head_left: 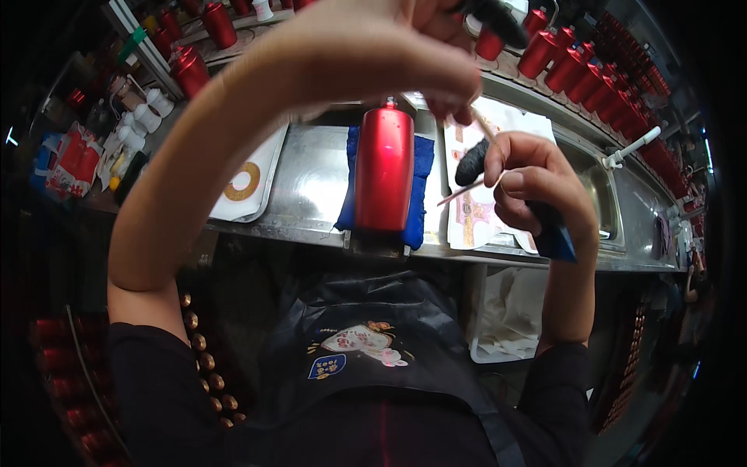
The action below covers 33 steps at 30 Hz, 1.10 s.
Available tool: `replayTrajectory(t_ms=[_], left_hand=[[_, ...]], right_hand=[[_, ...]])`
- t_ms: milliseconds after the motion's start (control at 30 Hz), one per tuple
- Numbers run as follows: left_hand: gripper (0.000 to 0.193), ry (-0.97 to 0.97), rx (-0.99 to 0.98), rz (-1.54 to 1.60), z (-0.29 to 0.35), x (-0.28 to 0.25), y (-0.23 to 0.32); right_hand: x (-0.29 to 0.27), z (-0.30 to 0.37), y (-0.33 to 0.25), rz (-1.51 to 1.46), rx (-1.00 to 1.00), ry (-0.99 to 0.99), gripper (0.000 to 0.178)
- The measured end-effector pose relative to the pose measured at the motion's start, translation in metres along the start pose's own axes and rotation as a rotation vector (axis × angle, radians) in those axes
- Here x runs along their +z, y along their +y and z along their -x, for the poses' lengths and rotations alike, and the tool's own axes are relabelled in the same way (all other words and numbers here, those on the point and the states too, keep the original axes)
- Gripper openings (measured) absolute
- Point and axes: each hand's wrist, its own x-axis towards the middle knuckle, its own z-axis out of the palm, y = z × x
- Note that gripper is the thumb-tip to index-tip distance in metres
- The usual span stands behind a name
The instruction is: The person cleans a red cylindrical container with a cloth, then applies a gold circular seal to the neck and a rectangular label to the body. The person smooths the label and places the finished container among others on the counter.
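A glossy red bottle [384,167] with a narrow neck lies on a folded blue cloth [422,191] at the middle of the metal worktop. My left hand [436,54] reaches across above the bottle's neck, its thumb and finger pinched on a thin pale strip [485,124]. That strip runs down to my right hand [537,175], whose fingers are curled closed on it to the right of the bottle. A thin pinkish end [461,193] sticks out from the right fingers. Black covers wrap a finger of each hand. Under the right palm shows a dark blue flat piece [556,237].
Printed sheets [471,222] lie right of the bottle, and a white tray with a gold ring [243,181] lies left. A sink with a white tap [634,148] is at the right. Red bottles [576,70] line the back. Below the worktop stands a white bin [510,311].
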Motion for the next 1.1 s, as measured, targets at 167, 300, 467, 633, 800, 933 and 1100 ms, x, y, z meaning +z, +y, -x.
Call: replayTrajectory(t_ms=[167,300,467,633,800,933,1100], left_hand=[[0.038,0.364,-0.224,0.198,0.096,0.081,-0.07],[0.038,0.523,-0.39,0.037,0.14,0.124,-0.091],[0.04,0.604,-0.485,-0.012,0.159,0.134,-0.11],[0.038,0.627,-0.452,0.051,0.171,0.137,-0.132],[0.05,0.591,-0.557,0.185,0.172,0.138,-0.138],[0.043,0.682,-0.541,0.046,0.174,0.134,-0.142],[0.076,0.701,-0.34,0.087,0.173,0.135,-0.148]], right_hand=[[0.003,0.017,0.065,0.165,0.089,0.227,0.025],[0.018,0.012,0.111,0.341,0.205,0.399,0.019],[0.041,0.006,0.138,0.361,0.103,0.487,0.014],[0.049,0.003,0.134,0.329,0.11,0.529,0.013],[0.055,-0.003,0.131,0.298,0.156,0.541,0.012],[0.053,-0.001,0.129,0.27,0.187,0.544,0.011],[0.05,0.002,0.131,0.282,0.187,0.545,0.012]])
